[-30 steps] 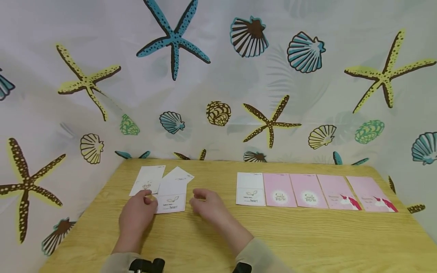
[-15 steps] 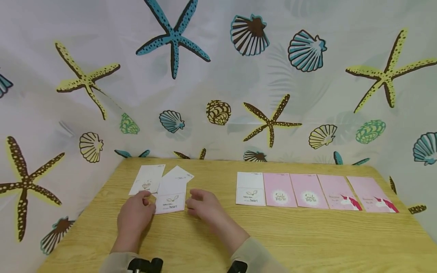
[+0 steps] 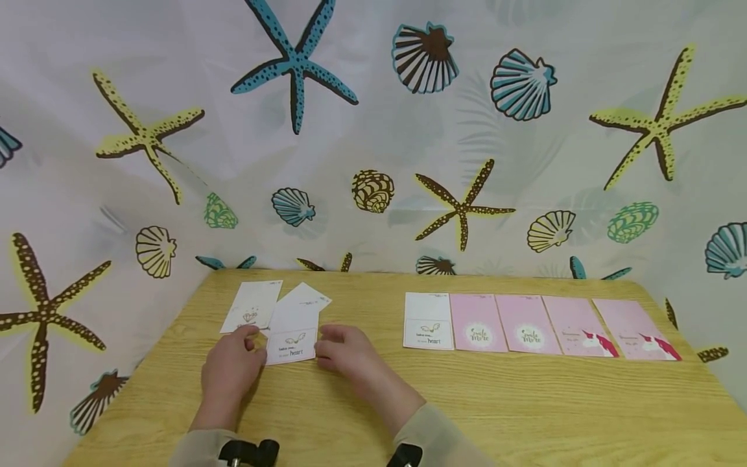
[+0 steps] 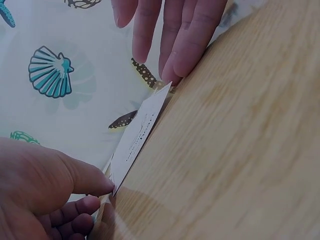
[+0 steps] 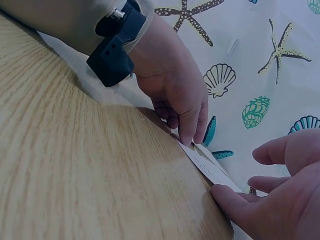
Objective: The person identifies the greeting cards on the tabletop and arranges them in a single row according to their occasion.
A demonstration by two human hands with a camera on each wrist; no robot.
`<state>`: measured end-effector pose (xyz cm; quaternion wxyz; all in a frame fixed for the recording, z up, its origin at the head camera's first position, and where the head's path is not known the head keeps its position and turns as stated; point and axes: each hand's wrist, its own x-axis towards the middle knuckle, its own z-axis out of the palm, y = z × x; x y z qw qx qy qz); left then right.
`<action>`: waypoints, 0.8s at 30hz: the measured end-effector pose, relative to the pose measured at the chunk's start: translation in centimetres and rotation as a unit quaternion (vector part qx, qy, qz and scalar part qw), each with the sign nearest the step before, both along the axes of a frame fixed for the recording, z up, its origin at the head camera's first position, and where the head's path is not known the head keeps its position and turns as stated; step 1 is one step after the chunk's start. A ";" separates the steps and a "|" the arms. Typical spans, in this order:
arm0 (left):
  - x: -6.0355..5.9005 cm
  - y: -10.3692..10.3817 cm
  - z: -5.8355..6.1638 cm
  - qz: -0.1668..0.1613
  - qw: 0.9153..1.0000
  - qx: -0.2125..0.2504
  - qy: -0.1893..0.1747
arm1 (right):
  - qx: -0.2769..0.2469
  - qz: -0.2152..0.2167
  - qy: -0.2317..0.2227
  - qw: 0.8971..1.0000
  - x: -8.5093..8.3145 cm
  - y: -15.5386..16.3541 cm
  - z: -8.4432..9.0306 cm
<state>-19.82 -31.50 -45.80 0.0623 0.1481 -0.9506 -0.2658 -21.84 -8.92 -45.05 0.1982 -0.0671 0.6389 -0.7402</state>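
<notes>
Currently, L hand [image 3: 232,363] pinching rect. white paper card [image 3: 294,320], R hand [image 3: 348,357] loose, touching edge, woodgrain tbl [image 3: 502,402]

"Where could a hand pass?"
"Across the table [image 3: 554,405] in front of the card row [image 3: 530,322], or down between that row and the front white card [image 3: 294,324]."
"What's in the way?"
"The right hand [image 3: 349,357] at that gap's near end, the left hand [image 3: 231,366] at the white card's other edge, a curtain [image 3: 335,227] behind."

The left winged card [image 3: 294,334] hides part of 1 white card [image 3: 308,295] under it. Their small print [image 3: 308,303] is too tiny for reading. Head view's upper edge cuts the blue starfish [image 3: 296,61].
</notes>
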 end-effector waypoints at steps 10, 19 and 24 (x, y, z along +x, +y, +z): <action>-0.4 -0.3 -0.3 -0.013 1.000 -0.005 0.002 | -0.031 0.006 -0.021 0.999 -0.2 0.0 -0.3; -0.3 -0.3 -0.2 -0.012 1.000 -0.009 -0.001 | 0.035 0.038 0.038 0.998 0.1 0.1 -0.5; -0.2 -0.3 -0.1 -0.009 1.000 -0.003 -0.007 | 0.047 0.040 0.047 0.997 0.3 0.1 -0.6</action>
